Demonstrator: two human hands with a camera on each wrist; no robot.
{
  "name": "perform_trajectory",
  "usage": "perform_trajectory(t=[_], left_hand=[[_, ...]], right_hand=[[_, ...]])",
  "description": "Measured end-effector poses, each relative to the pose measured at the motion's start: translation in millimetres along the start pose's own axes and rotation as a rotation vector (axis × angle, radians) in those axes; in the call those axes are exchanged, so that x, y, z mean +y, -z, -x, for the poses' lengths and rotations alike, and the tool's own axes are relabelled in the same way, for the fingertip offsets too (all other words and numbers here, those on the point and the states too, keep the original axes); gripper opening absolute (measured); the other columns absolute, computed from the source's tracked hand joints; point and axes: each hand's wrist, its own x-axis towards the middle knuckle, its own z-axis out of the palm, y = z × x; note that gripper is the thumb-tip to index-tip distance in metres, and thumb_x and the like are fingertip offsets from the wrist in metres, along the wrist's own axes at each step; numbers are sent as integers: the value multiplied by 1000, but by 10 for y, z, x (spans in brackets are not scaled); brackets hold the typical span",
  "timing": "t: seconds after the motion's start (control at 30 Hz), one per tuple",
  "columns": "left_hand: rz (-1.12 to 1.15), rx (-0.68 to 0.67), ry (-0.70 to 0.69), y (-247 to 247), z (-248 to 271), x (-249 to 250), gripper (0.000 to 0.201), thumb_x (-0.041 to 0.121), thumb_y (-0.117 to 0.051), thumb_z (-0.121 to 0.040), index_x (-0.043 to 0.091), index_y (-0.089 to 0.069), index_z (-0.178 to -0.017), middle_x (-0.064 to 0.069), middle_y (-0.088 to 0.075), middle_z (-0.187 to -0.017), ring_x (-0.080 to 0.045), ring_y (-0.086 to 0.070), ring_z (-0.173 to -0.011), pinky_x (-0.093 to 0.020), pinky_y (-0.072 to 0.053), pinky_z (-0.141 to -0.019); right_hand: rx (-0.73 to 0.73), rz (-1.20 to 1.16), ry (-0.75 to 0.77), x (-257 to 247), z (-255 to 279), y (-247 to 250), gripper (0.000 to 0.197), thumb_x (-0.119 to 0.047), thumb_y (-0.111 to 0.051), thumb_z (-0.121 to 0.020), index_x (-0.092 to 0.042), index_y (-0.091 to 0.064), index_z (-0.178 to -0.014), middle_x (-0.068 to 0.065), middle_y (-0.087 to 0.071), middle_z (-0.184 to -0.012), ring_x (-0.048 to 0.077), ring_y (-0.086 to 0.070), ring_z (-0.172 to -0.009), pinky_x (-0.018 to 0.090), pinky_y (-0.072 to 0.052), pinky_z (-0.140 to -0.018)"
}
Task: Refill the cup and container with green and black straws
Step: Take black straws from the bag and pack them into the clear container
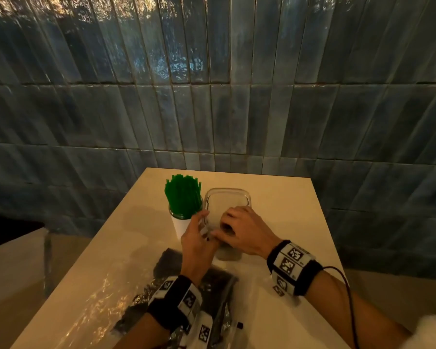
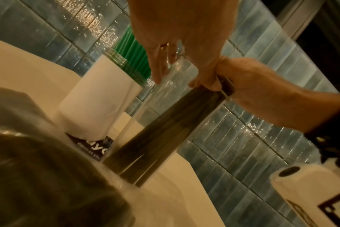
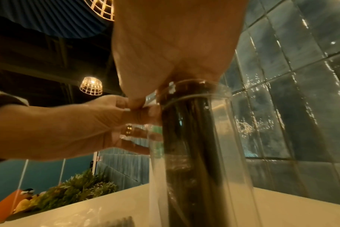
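Straw packs: you have crinkled clear plastic packs of black straws (image 1: 212,280) lying nearest you, under your left forearm; their number is unclear.
Left hand: your left hand (image 1: 195,239) rests its straight fingers on the near-left side of the container, thumb meeting your right thumb.
Right hand: your right hand (image 1: 244,234) curls over the rim, gripping one bundle of black straws (image 2: 165,132) standing upright inside.
Container: one tall clear plastic container with a rounded-square rim (image 1: 227,197) stands mid-table.
Cup: one white cylindrical cup (image 1: 180,226), just left of it, is packed with green straws (image 1: 183,197).
Table: the glossy cream rectangular table (image 1: 287,217) shows bare surface right of the container and abuts the blue tiled wall (image 1: 212,96).
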Motion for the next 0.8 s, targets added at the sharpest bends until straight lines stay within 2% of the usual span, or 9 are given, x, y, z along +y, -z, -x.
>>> perform_trajectory(t=[0.2, 0.3, 0.37, 0.43, 0.53, 0.6, 0.67, 0.73, 0.8], left_hand=[[-215, -119, -139, -71, -286, 101, 65, 17, -64, -85, 18, -29, -140, -5, -52, -130, -17, -52, -115, -23, -41, -93], [-256, -60, -137, -34, -228, -60, 71, 23, -67, -83, 18, -25, -139, -6, -47, -133, -21, -50, -116, -34, -44, -98], [-317, -68, -123, 13, -22, -217, 61, 29, -67, -81, 15, -32, -130, -8, -45, -126, -24, -52, -110, -38, -47, -93], [-485, -244, -6, 71, 311, -339, 58, 44, -65, -79, 17, -36, -122, -5, -41, -124, -23, -52, -109, -35, -48, -92], [-840, -608, 304, 97, 820, -538, 101, 76, -56, -66, 18, -19, -140, -8, -22, -145, -34, -29, -133, -47, -34, -107], [-997, -780, 437, 68, 1060, -661, 117, 81, -53, -62, 21, 2, -146, -10, 6, -154, -45, 1, -140, -56, -18, -113], [-1077, -801, 447, 59, 1170, -727, 104, 70, -54, -74, 21, 2, -146, -13, 14, -154, -47, 9, -139, -56, -16, -111], [-1043, -742, 402, 106, 1148, -725, 73, 51, -49, -88, 18, -14, -142, -14, 0, -154, -45, -4, -139, -53, -25, -111], [-945, -685, 344, 192, 1074, -725, 49, 38, -44, -93, 15, -29, -134, -11, -23, -146, -34, -28, -131, -41, -34, -108]], right_hand=[[72, 54, -31, 259, -273, -13, 43, -50, -41, -95, -16, -68, -90, 3, -64, -94, 20, -54, -90, 35, -34, -91], [114, 26, 2, 330, -311, -21, 43, -52, -45, -92, -16, -68, -84, 2, -66, -87, 20, -56, -86, 37, -36, -94], [139, 3, 4, 359, -299, -53, 41, -52, -49, -89, -16, -69, -88, 3, -67, -94, 21, -57, -93, 40, -32, -103], [238, -38, -8, 370, -243, -116, 38, -49, -54, -86, -16, -69, -98, 4, -64, -113, 21, -53, -111, 40, -17, -112], [580, -209, -66, 270, -36, -233, 31, -39, -58, -87, -14, -64, -105, 7, -57, -121, 18, -46, -117, 30, -14, -113], [745, -413, -167, 124, 150, -338, 24, -30, -56, -88, -10, -61, -101, 5, -54, -113, 11, -47, -108, 19, -31, -103], [801, -592, -295, -14, 338, -460, 15, -27, -54, -89, -13, -57, -93, -1, -52, -99, 6, -49, -91, 9, -39, -84], [730, -750, -413, -104, 534, -589, 11, -24, -55, -92, -19, -53, -82, -2, -54, -81, 6, -50, -73, 10, -41, -68], [572, -832, -505, -166, 794, -736, 25, -22, -52, -95, -23, -51, -70, -3, -53, -65, 5, -48, -59, 12, -39, -57]])
